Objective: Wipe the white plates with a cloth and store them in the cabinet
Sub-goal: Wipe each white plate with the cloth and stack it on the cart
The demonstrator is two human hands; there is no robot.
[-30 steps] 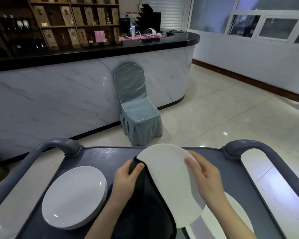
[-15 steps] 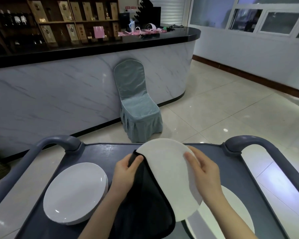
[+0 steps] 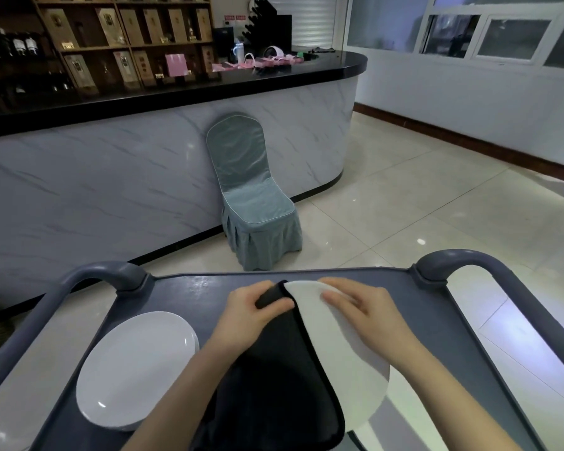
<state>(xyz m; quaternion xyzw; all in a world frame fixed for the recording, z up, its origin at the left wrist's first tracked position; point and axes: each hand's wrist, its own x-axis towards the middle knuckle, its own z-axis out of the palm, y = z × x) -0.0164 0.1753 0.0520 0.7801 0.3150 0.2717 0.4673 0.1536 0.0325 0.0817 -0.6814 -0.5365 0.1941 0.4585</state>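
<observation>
The left hand point(image 3: 254, 312) is closed around a fold of the black cloth point(image 3: 274, 385), pinching it over the far rim of the white plate point(image 3: 339, 353). The right hand point(image 3: 368, 307) grips the same plate near its top edge, thumb on the upper face and fingers curled over the rim; it is slightly blurred. The plate is held tilted above the trolley point(image 3: 192, 294), its left half covered by the cloth, which drapes down toward the person.

On the trolley's dark tray, to the left, sits a stack of white plates point(image 3: 134, 369). Part of another plate point(image 3: 401, 421) shows on the tray under the held one. Grey handles point(image 3: 105, 271) curve up at both far corners.

Beyond stands a chair in a blue-grey cover point(image 3: 254, 203) against a marble-fronted bench point(image 3: 111, 177), whose black top carries pink items point(image 3: 261, 61). The shelves point(image 3: 111, 37) behind hold boxes and bottles.
</observation>
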